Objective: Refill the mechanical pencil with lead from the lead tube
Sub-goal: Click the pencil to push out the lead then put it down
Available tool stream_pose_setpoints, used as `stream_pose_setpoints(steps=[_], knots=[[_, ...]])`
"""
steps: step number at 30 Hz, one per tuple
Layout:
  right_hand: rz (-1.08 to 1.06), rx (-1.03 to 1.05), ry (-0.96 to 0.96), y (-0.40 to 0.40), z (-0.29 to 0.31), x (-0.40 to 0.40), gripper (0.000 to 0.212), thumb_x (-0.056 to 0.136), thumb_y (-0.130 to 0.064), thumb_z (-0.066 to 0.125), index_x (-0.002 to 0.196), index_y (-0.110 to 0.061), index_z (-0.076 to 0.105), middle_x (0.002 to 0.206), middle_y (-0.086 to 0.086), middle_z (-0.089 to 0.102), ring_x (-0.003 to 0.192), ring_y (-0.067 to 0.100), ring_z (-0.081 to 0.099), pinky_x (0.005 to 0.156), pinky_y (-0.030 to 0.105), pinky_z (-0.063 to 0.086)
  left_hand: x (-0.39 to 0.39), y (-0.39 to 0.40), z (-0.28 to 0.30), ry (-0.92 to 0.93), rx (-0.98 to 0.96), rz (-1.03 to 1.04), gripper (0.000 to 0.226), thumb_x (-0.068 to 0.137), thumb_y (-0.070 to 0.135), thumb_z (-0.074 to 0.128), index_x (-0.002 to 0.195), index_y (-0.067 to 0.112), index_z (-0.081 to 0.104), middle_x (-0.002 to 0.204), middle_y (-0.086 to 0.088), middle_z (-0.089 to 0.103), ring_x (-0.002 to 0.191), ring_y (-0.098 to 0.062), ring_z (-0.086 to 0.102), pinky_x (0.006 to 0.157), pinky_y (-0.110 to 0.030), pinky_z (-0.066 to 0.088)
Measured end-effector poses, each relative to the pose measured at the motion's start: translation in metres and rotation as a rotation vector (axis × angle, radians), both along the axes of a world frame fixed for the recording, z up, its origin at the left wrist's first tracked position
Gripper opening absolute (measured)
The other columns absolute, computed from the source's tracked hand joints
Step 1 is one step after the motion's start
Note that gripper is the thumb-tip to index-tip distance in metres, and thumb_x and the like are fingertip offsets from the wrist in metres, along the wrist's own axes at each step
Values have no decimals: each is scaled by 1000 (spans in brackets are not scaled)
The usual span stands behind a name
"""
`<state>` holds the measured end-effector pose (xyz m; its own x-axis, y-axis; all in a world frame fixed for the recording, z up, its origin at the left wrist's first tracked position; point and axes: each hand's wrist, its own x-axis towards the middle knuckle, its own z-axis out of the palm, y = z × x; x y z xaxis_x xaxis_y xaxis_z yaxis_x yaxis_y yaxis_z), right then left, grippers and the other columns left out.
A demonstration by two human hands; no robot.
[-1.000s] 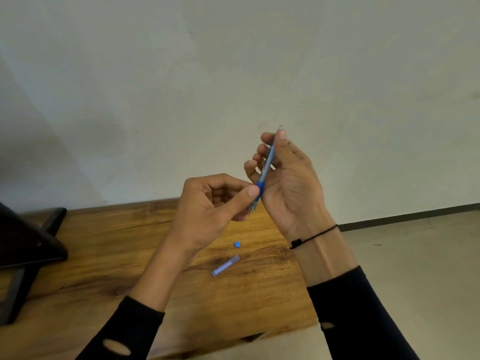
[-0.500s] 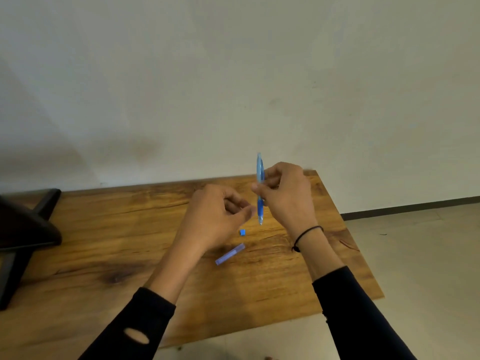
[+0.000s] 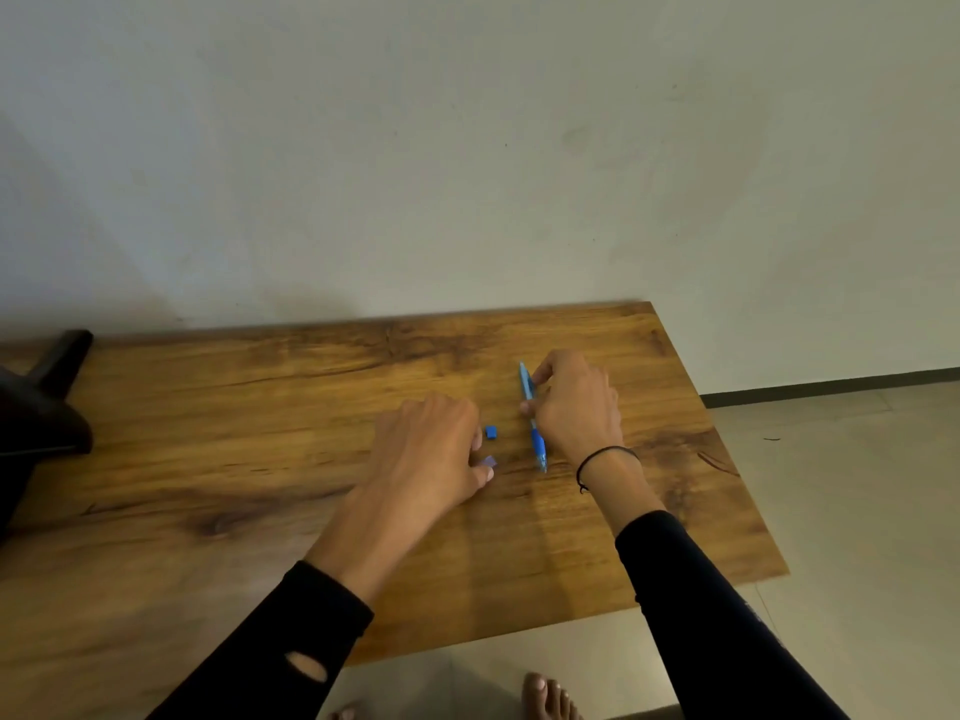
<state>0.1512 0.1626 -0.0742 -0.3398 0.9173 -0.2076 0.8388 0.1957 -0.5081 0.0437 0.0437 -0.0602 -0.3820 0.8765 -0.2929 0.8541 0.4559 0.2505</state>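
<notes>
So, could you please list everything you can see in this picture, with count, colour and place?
pencil: one, blue, lying on the table under the right fingers
cap: one, blue, on the table between the hands
lead tube: one, pale purple, mostly hidden under the left hand
table: one, brown wood, against the wall
dark object: one, black, at the table's left edge
wall: pale, behind the table
floor: pale tiles, right and below
left hand: one, on the lead tube
right hand: one, on the pencil, black wristband
sleeves: two, black
toes: bare, bottom edge
</notes>
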Motion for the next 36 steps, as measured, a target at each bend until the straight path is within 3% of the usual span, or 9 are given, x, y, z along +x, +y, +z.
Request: stream_pose_setpoints(steps=[2, 8, 12, 16, 22, 25, 28, 32, 36], knots=[[12, 7, 2, 1, -2, 0, 30, 89, -19, 85, 109, -20, 62, 112, 10, 68, 99, 32, 69, 77, 42, 55, 0, 0, -1, 17, -23, -9, 30, 92, 52, 80, 111, 32, 70, 113, 7, 73, 109, -21, 69, 90, -41, 56], [66, 31, 20, 1, 0, 0, 31, 89, -22, 84, 109, -22, 60, 103, 6, 69, 93, 29, 69, 74, 42, 54, 8, -1, 0, 60, 33, -3, 15, 99, 41, 73, 102, 27, 73, 109, 4, 76, 107, -23, 71, 75, -37, 42], [333, 132, 88, -2, 7, 0, 24, 91, 0, 65, 100, -23, 67, 81, -9, 67, 85, 21, 69, 72, 41, 58, -6, -3, 3, 17, 117, 65, 21, 95, 42, 72, 85, 24, 77, 94, 3, 80, 97, -27, 75, 73, -36, 49], [642, 166, -68, -16, 4, -4, 21, 92, -2, 67, 105, -18, 69, 104, 3, 65, 103, 34, 66, 78, 44, 54, -29, -7, 6, -103, 160, 175, 26, 87, 36, 73, 68, 18, 76, 65, 4, 73, 74, -23, 72, 58, -32, 44], [665, 270, -103, -20, -2, -5, 12, 95, -5, 71, 98, -13, 63, 109, 10, 64, 104, 34, 64, 71, 39, 43, -40, -8, 7, -319, 218, 235, 25, 92, 34, 76, 68, 28, 70, 72, 7, 80, 70, -16, 78, 67, -36, 62], [518, 127, 119, -12, 4, -4, 12, 93, -2, 73, 92, -13, 68, 94, 6, 72, 90, 27, 70, 76, 44, 58, -39, -8, 5, -425, 246, 212, 19, 99, 30, 72, 80, 25, 71, 72, 10, 83, 67, -7, 79, 78, -45, 68], [319, -75, 433, -3, 14, -3, 14, 90, -1, 79, 92, -12, 72, 80, 5, 75, 70, 16, 74, 65, 31, 64, -39, -7, 4, -514, 287, 216, 12, 105, 29, 68, 93, 25, 68, 73, 17, 83, 66, -6, 80, 78, -50, 69], [268, -231, 649, -2, 16, -3, 10, 89, 4, 80, 94, -4, 75, 83, 17, 78, 75, 25, 79, 65, 31, 65, -36, -7, 5, -579, 309, 231, 10, 107, 31, 64, 100, 25, 66, 75, 18, 82, 70, -18, 83, 71, -54, 70], [265, -306, 702, 0, 14, -2, 8, 89, 6, 79, 96, 2, 76, 87, 23, 78, 76, 28, 79, 70, 35, 67, -35, -7, 4, -562, 314, 235, 11, 107, 34, 64, 100, 26, 66, 76, 20, 82, 70, -18, 83, 73, -51, 70]])
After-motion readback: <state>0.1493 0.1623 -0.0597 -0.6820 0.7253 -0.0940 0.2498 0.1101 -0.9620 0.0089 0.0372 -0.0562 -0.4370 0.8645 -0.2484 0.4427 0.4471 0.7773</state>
